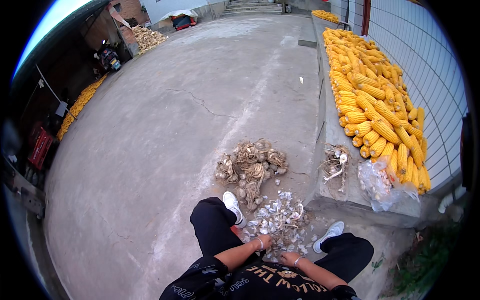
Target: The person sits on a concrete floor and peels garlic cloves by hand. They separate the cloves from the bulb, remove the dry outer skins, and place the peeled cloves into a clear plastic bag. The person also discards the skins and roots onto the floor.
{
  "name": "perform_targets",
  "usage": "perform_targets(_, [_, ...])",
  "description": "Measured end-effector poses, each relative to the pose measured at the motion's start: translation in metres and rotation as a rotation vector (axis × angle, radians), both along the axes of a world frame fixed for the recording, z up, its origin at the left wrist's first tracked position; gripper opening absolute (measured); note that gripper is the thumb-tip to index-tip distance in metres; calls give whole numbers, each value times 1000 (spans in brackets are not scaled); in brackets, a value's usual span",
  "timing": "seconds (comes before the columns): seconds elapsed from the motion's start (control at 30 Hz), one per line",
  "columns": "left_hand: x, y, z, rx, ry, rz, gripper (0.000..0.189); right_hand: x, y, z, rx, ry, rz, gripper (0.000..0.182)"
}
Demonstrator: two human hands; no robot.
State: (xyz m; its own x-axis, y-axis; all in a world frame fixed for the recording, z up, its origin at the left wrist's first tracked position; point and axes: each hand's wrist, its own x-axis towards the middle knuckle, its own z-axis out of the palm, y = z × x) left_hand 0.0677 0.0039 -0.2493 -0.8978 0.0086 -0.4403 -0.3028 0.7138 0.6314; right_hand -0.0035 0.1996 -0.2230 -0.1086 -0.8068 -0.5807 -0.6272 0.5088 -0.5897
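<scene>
My left hand (265,242) and my right hand (290,258) are low in front of my body, a short gap between them. Fingers on both are curled and too small to tell whether they hold anything. Beyond them, between my white shoes, a loose heap of garlic cloves and papery skins (279,213) covers the ground. Farther out lie bundles of whole garlic bulbs (253,163), their dry brown stalks tied up. On the concrete ledge (337,204) to the right sit some garlic stalks with bulbs (337,163) and a clear plastic bag (380,182) with pale pinkish pieces inside, probably cloves.
A long pile of yellow corn cobs (375,101) lies along the ledge against a tiled wall (416,52). The concrete yard (150,131) stretches ahead and left. Under a shelter stand a motorcycle (109,58), more corn (80,103) and a red machine (40,146).
</scene>
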Motion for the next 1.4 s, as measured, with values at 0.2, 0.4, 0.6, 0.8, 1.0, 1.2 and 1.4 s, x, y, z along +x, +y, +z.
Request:
perform_targets(0.2, [5,1,6,13,46,6,20,4,-1,0,10,-19,-19,30])
perform_targets(0.4, [-5,-3,13,-12,-7,-15,26,-33,-21,33,-303,-5,-275,24])
perform_targets(0.6, [-2,1,4,44,-8,-18,25,-165,-84,176,-853,229,-708,20])
perform_targets(0.8, [-18,3,24,154,64,49,23,-279,-81,189,-817,883,-701,47])
perform_targets(1.0, [-56,4,88,396,45,78,18,-335,-97,173,-390,827,-792,81])
perform_targets(1.2, [-153,-12,157,400,395,134,15,-385,-62,143,-826,650,-1086,39])
perform_targets(1.4, [-241,-7,196,452,527,422,54,-298,-63,193,-1174,-283,-1403,25])
